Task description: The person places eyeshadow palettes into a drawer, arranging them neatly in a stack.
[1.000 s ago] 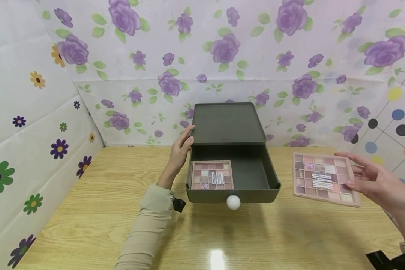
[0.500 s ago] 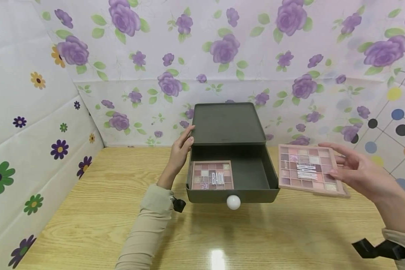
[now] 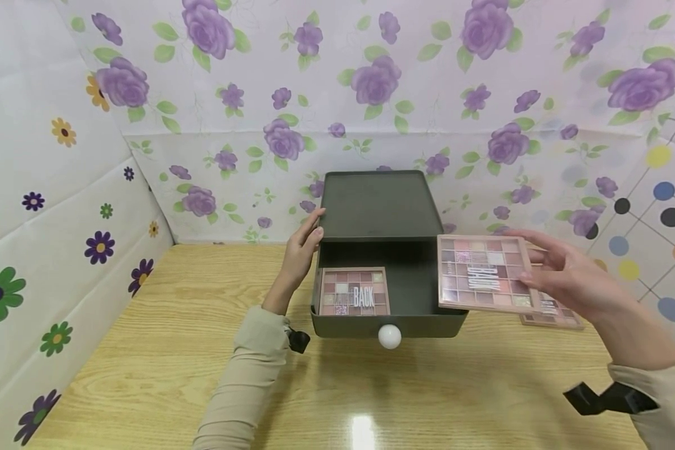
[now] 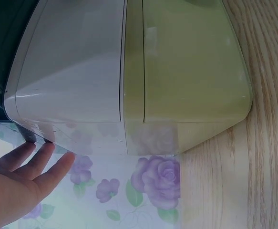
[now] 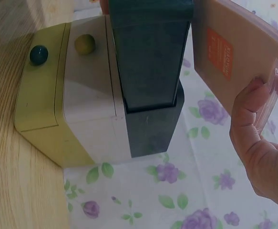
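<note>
A dark green drawer (image 3: pixel 349 326) with a white knob is pulled out from beneath the green top (image 3: pixel 379 203) of a small cabinet. Inside it, on the left, lies a pink eyeshadow palette (image 3: pixel 345 294). My right hand (image 3: pixel 574 281) pinches a second palette (image 3: pixel 480 272) by its right edge, holding it over the drawer's right side. That palette's plain underside (image 5: pixel 234 57) with an orange label shows in the right wrist view. My left hand (image 3: pixel 299 256) touches the cabinet's left side, its fingers extended; the left wrist view shows those fingertips (image 4: pixel 60 164) against the casing.
Another palette (image 3: pixel 554 315) lies on the wooden table (image 3: pixel 163 350), partly hidden behind my right hand. Below the green drawer the cabinet has a white drawer (image 5: pixel 88 81) and a yellow drawer (image 5: pixel 38 95). A floral cloth (image 3: pixel 230 75) hangs behind.
My right hand has carried its palette left, from beside the cabinet to over the drawer's right edge. The palette on the table has come into view behind it. My left hand stays put.
</note>
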`<move>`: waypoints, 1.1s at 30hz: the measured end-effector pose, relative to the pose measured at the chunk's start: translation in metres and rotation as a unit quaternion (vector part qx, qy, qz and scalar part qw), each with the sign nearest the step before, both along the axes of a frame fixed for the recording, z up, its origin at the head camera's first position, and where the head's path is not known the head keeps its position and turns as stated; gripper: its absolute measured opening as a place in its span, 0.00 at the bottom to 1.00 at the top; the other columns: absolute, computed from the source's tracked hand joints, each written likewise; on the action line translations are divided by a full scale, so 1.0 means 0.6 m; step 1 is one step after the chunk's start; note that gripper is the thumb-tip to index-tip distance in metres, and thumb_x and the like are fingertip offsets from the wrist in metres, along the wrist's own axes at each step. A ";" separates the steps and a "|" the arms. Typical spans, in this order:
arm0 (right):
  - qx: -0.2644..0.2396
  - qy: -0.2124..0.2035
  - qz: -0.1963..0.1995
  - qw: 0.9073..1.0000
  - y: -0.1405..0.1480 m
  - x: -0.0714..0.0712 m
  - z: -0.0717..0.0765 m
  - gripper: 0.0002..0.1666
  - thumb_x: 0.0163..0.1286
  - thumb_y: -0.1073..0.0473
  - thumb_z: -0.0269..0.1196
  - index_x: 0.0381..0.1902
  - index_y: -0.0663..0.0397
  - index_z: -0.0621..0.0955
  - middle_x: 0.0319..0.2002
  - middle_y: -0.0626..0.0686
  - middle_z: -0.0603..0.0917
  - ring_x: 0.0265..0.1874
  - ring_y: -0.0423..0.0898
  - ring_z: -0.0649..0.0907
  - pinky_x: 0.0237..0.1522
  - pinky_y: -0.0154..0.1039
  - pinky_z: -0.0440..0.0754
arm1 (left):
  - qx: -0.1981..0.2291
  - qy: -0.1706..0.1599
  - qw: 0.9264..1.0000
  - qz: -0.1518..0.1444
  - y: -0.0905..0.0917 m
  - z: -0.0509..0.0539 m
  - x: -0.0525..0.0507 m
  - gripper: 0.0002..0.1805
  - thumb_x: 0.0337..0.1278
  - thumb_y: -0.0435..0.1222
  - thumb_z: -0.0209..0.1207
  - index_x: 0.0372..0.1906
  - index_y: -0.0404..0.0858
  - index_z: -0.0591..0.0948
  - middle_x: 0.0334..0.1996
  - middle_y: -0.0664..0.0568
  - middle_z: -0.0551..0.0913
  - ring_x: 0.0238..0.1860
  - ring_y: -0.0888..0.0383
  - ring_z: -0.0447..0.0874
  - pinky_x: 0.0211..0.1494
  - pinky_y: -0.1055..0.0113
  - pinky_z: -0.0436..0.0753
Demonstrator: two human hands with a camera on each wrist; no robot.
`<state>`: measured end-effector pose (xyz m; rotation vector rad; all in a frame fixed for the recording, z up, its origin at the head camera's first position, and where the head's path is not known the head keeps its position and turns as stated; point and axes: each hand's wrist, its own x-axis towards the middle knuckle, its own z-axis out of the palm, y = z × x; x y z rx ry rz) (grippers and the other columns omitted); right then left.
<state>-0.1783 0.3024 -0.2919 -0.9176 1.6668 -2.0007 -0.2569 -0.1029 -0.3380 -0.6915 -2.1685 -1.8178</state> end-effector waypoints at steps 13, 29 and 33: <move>0.041 0.016 -0.034 0.998 -0.056 -0.013 0.012 0.36 0.62 0.80 0.46 0.66 0.51 0.61 0.52 0.57 0.77 0.45 0.51 0.80 0.41 0.41 0.79 | -0.004 0.002 1.000 0.000 0.001 0.002 0.000 0.26 0.64 0.35 0.41 0.67 0.32 0.61 0.68 0.39 0.54 0.66 0.45 0.55 0.53 0.45 0.69; 0.062 -0.002 -0.043 0.997 -0.128 -0.022 0.031 0.36 0.61 0.76 0.52 0.66 0.56 0.58 0.49 0.56 0.79 0.45 0.49 0.80 0.44 0.41 0.77 | 0.001 -0.004 1.000 0.002 0.001 0.003 0.001 0.26 0.64 0.34 0.42 0.67 0.32 0.61 0.68 0.40 0.55 0.66 0.46 0.55 0.54 0.45 0.68; 0.066 -0.013 -0.051 0.996 -0.146 -0.026 0.035 0.38 0.60 0.75 0.55 0.66 0.61 0.55 0.49 0.55 0.79 0.45 0.50 0.80 0.44 0.41 0.78 | -0.002 -0.003 1.000 0.002 0.000 0.001 0.000 0.26 0.64 0.35 0.41 0.67 0.32 0.61 0.68 0.40 0.55 0.66 0.45 0.56 0.54 0.45 0.68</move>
